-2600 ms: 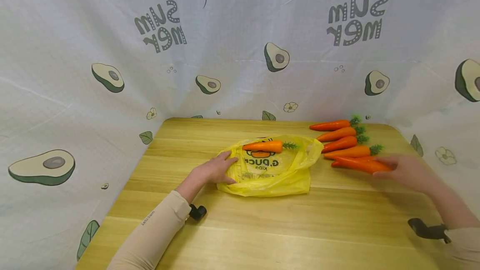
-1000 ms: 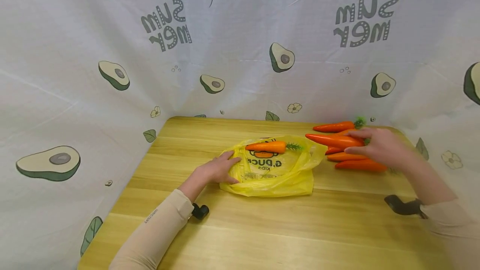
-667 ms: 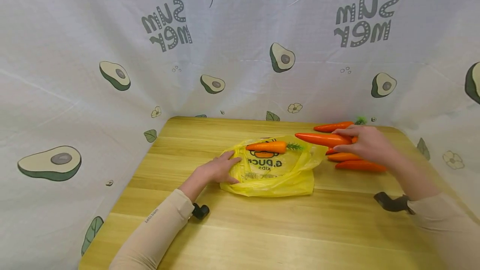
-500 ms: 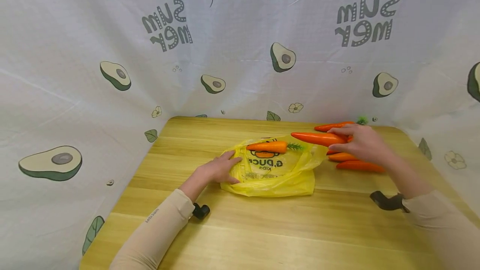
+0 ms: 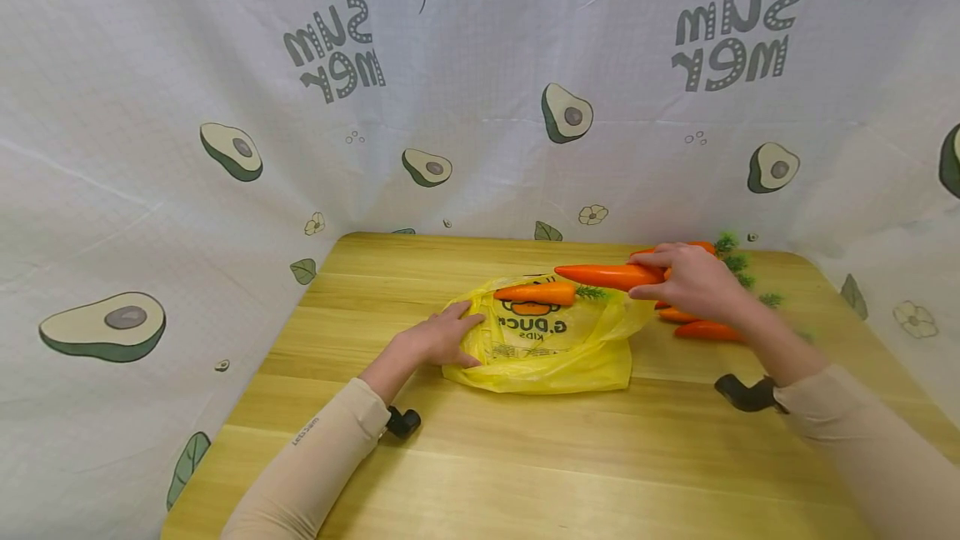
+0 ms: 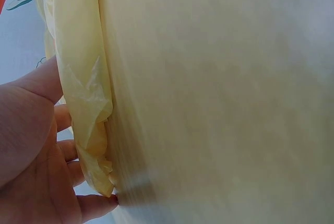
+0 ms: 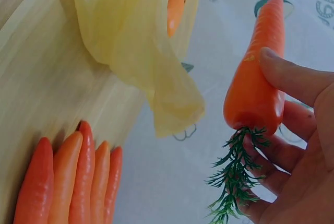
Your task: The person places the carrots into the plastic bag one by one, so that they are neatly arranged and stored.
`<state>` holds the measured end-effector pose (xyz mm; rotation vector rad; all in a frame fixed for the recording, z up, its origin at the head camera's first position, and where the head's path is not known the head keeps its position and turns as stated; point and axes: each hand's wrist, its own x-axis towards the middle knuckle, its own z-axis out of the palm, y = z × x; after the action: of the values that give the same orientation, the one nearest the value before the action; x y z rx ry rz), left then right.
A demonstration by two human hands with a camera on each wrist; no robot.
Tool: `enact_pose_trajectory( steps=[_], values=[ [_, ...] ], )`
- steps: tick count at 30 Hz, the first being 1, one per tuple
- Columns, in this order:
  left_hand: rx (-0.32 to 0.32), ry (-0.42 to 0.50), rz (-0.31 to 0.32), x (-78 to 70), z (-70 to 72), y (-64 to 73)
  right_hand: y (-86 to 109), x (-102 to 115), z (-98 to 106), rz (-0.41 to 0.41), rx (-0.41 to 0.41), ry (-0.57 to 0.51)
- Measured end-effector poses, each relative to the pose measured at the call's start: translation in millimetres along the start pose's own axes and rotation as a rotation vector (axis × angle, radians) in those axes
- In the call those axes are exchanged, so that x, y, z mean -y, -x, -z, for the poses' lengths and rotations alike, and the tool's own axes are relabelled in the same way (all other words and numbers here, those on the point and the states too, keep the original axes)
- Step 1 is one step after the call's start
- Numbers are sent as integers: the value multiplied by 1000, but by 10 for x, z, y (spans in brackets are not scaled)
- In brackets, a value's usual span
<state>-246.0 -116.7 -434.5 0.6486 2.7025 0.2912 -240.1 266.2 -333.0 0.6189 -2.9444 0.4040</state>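
Observation:
A yellow plastic bag (image 5: 555, 375) lies on the wooden table with its mouth spread. My left hand (image 5: 437, 338) rests at the bag's left edge, fingers and thumb apart. In the left wrist view, the yellow film (image 6: 83, 88) covers part of the fingers, and one fingertip reaches the tabletop. One carrot (image 5: 534, 294) lies across the bag's printed panel. Just above the bag's far right part, my right hand (image 5: 693, 277) holds a thick orange carrot (image 5: 602, 276), tip pointing left. The right wrist view shows the thumb on this carrot (image 7: 255, 83), its green top hanging down.
To the bag's right, several carrots (image 5: 705, 330) lie side by side, partly hidden by the right hand; their tips line up in the right wrist view, one orange carrot (image 7: 65, 179) among them. A white printed curtain (image 5: 480, 90) surrounds the wooden table (image 5: 525, 465).
My right hand has picked a carrot from the near end of the row and carried it left and away from me, over to the bag. The left hand has stayed at the bag's edge.

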Motion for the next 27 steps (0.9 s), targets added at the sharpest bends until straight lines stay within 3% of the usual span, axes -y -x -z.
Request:
enact_pose_trajectory(
  steps=[14,27],
  values=[
    [5,2,3,-3,4,-6,-231,306,-135,20,15,-15],
    [7,3,5,7,-4,-11,-418,480,-388,38,2,-13]
  ],
)
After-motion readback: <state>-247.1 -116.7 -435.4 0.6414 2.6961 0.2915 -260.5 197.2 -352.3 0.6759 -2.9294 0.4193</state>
